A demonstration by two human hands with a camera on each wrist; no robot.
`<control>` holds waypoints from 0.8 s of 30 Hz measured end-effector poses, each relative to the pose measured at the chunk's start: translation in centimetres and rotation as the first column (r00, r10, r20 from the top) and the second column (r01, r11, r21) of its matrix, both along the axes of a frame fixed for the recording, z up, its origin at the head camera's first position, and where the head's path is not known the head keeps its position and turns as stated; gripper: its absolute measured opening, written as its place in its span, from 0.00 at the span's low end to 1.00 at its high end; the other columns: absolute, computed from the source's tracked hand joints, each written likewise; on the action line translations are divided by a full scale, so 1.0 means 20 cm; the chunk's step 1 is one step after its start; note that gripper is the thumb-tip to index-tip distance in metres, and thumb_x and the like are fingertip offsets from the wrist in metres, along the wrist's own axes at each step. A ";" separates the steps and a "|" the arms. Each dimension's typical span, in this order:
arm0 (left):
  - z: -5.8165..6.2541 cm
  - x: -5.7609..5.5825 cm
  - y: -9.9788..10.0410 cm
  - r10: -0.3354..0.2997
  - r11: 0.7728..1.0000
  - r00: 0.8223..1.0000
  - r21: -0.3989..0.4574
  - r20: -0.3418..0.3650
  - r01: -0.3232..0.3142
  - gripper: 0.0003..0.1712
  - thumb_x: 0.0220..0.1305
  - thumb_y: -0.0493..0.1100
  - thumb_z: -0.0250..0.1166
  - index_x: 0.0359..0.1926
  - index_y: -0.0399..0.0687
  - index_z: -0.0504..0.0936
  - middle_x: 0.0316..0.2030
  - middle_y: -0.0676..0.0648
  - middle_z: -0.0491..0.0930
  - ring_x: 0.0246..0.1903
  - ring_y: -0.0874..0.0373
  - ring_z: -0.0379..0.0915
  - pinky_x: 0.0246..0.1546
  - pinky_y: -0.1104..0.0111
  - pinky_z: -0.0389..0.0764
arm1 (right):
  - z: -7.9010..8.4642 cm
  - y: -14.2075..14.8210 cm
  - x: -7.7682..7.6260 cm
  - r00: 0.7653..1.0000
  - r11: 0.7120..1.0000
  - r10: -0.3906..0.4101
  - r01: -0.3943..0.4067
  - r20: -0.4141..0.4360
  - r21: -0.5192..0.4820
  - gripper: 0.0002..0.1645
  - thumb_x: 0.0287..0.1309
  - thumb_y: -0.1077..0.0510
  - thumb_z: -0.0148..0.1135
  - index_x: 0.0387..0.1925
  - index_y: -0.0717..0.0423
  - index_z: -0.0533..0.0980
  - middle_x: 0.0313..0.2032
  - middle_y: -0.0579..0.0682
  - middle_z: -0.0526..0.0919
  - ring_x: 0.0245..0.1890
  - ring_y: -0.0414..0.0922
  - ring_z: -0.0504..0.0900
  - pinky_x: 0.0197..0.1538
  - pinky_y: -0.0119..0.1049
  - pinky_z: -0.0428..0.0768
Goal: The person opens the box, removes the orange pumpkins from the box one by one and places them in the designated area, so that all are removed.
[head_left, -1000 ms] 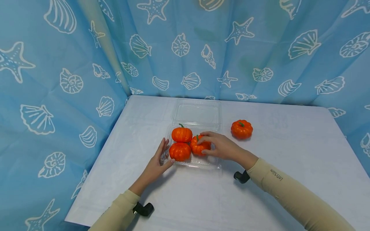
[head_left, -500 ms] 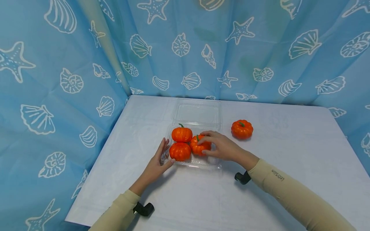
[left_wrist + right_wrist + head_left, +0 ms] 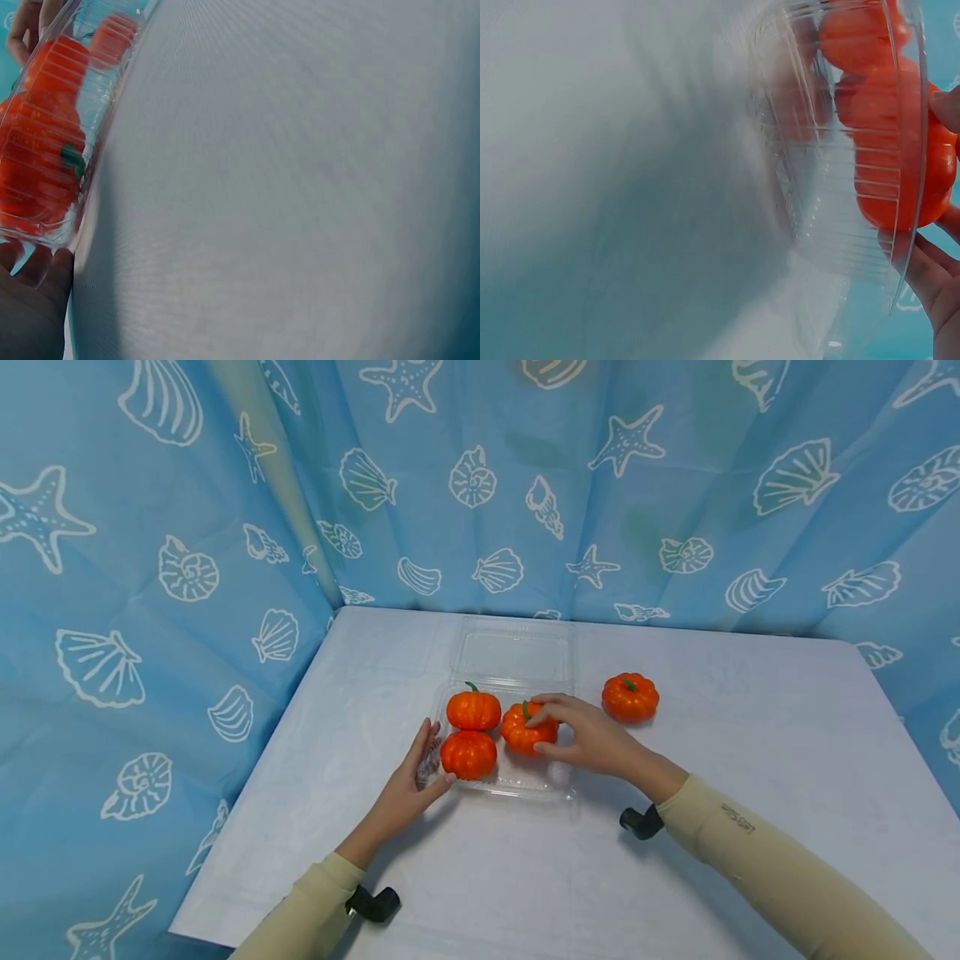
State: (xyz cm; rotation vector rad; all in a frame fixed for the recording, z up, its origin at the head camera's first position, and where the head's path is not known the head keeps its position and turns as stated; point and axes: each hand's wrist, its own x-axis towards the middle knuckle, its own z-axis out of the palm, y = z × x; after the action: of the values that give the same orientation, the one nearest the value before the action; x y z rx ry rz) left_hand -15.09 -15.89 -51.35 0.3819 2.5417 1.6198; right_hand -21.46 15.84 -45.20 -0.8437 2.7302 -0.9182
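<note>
In the head view, a clear plastic clamshell container (image 3: 517, 787) stands on the table with its lid (image 3: 513, 652) folded back. Two small orange pumpkins, a rear one (image 3: 474, 711) and a front one (image 3: 468, 755), sit in its left half. My right hand (image 3: 592, 739) grips a third pumpkin (image 3: 525, 732) by its right side, over the container's right half. Ribbed clear wall partly covers this pumpkin (image 3: 939, 180) in the right wrist view. Fairly straight fingers of my left hand (image 3: 396, 806) touch the container's left end; the left wrist view shows the fingertips (image 3: 56, 274) against it.
Another orange pumpkin (image 3: 630, 697) lies on the white-covered table (image 3: 750, 735), right of the container and behind my right forearm. A blue curtain (image 3: 420, 527) with shell prints hangs along the back and left.
My right hand has shifted the gripped pumpkin slightly right and back, away from the two on the left, opening a gap between them. The left hand stays in place.
</note>
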 end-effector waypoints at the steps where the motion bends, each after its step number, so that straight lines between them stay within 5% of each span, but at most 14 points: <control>1: 0.00 0.00 0.00 -0.001 1.000 1.000 -0.001 -0.001 0.001 0.54 0.67 0.46 0.68 0.83 0.52 0.43 0.79 0.47 0.53 0.78 0.49 0.47 0.74 0.43 0.47 | 0.00 0.01 0.00 1.000 1.000 -0.002 0.002 -0.003 -0.010 0.15 0.59 0.52 0.74 0.48 0.42 0.83 0.68 0.48 0.74 0.69 0.53 0.70 0.64 0.54 0.77; 24: 0.00 0.00 0.00 0.000 1.000 1.000 0.002 0.011 0.000 0.55 0.68 0.48 0.68 0.83 0.56 0.41 0.79 0.51 0.53 0.78 0.51 0.47 0.75 0.44 0.47 | 0.02 0.13 0.01 0.997 0.994 -0.023 0.015 -0.077 -0.108 0.17 0.57 0.53 0.76 0.48 0.44 0.81 0.66 0.49 0.76 0.64 0.51 0.75 0.58 0.52 0.82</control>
State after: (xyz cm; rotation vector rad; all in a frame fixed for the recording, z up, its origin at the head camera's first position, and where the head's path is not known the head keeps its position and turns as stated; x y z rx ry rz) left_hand -15.03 -15.84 -51.41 0.3723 2.5323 1.6194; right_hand -21.25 18.49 -44.81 -0.8910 2.7807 -1.0659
